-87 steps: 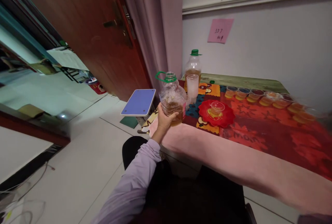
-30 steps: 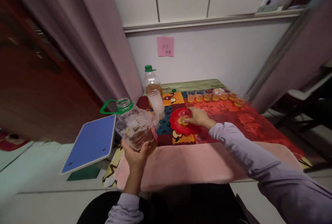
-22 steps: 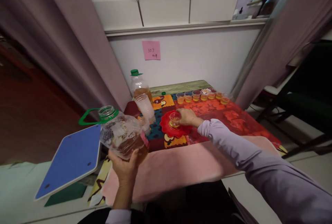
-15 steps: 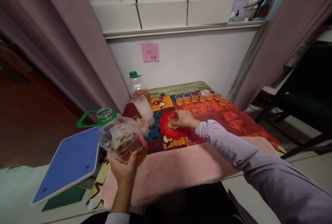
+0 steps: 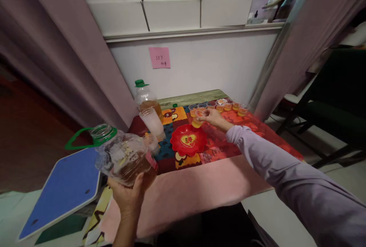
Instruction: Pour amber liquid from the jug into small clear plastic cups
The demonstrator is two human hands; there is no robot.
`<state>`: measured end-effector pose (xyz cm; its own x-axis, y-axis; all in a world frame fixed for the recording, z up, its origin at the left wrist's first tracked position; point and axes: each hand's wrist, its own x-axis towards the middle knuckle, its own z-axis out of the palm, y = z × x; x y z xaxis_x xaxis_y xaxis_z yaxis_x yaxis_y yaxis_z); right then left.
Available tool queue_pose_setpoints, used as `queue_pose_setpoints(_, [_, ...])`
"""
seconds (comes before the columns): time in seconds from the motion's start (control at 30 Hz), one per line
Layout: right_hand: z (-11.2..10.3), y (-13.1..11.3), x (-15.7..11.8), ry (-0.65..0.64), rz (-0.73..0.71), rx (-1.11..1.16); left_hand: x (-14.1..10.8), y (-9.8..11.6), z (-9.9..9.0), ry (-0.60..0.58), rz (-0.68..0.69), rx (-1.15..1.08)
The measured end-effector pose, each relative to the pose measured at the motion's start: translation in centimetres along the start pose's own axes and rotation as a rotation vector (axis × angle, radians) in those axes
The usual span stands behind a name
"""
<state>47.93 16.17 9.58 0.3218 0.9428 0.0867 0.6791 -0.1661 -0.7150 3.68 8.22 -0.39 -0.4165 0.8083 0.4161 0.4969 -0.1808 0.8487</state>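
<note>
My left hand (image 5: 127,195) is closed around the lower side of a large clear plastic jug (image 5: 122,159), tilted, with amber liquid inside and a green handle at its uncapped neck. My right hand (image 5: 213,118) pinches the rim of a small clear plastic cup (image 5: 196,122) with some yellow liquid in it. That cup is held just behind a red scalloped plate (image 5: 175,146), whose centre shows a yellow heart. Further back stands a row of similar cups (image 5: 227,106) with yellow liquid. Stacked clear cups (image 5: 153,123) lean beside the jug.
A second jug (image 5: 147,102) with a green cap stands at the table's back left. Near it lies a small green cap (image 5: 175,105). A blue board (image 5: 63,190) is at the left, and a dark chair (image 5: 328,102) at the right. A pink cloth (image 5: 200,186) covers the front edge.
My right hand has lifted the cup off the red plate and carried it back towards the row. The jug stays tilted in my left hand.
</note>
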Motion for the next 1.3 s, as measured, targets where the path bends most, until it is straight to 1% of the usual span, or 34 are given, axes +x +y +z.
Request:
queue_pose_setpoints(0.13, [-4.5, 5.0, 1.7, 0.147, 0.073, -0.120, 0.1, 0.0, -0.1, -0.014, -0.006, 0.002])
queue_pose_setpoints(0.2, [-6.4, 7.7, 2.5, 0.211, 0.100, -0.256, 0.1, -0.5, -0.1, -0.007, -0.015, 0.025])
queue_pose_setpoints(0.3, [-8.4, 11.4, 3.6, 0.236, 0.145, -0.481, 0.3, -1.3, -0.1, 0.022, 0.004, 0.057])
queue_pose_setpoints(0.43, [-9.5, 14.8, 5.1, 0.281, 0.116, -0.655, 0.5, -1.6, 0.0, 0.052, 0.045, 0.028])
queue_pose_setpoints(0.5, [-9.5, 15.9, 5.6, 0.307, 0.109, -0.687, 0.5, -1.6, 0.0, 0.060, 0.044, 0.032])
queue_pose_setpoints(0.6, [-9.3, 16.9, 6.2, 0.304, 0.134, -0.698, 0.6, -1.8, 0.0, 0.065, 0.039, 0.041])
queue_pose_setpoints(0.7, [-9.0, 17.4, 6.5, 0.276, 0.146, -0.696, 0.7, -2.2, -0.1, 0.048, 0.045, 0.025])
queue_pose_setpoints(0.83, [-8.8, 17.4, 6.5, 0.263, 0.169, -0.681, 0.7, -2.4, -0.2, 0.029, 0.055, -0.016])
queue_pose_setpoints(0.97, [-8.8, 17.3, 5.8, 0.281, 0.160, -0.653, 0.4, -2.1, 0.0, 0.051, 0.075, -0.017])
queue_pose_setpoints(1.07, [-8.8, 17.2, 5.3, 0.335, 0.129, -0.611, -0.1, -1.6, 0.1, 0.042, 0.108, -0.049])
queue_pose_setpoints(1.13, [-8.5, 16.6, 5.2, 0.394, 0.055, -0.573, -0.5, -1.3, 0.2, 0.032, 0.110, -0.087])
queue_pose_setpoints(1.2, [-7.7, 14.9, 5.1, 0.443, -0.090, -0.504, -0.8, -1.2, 0.2, 0.029, 0.109, -0.108])
queue_pose_setpoints(1.27, [-6.3, 11.8, 4.5, 0.443, -0.286, -0.385, -1.0, -1.2, 0.3, 0.007, 0.103, -0.128])
queue_pose_setpoints(1.3, [-5.3, 9.8, 3.8, 0.417, -0.394, -0.310, -1.1, -1.3, 0.3, 0.010, 0.101, -0.137])
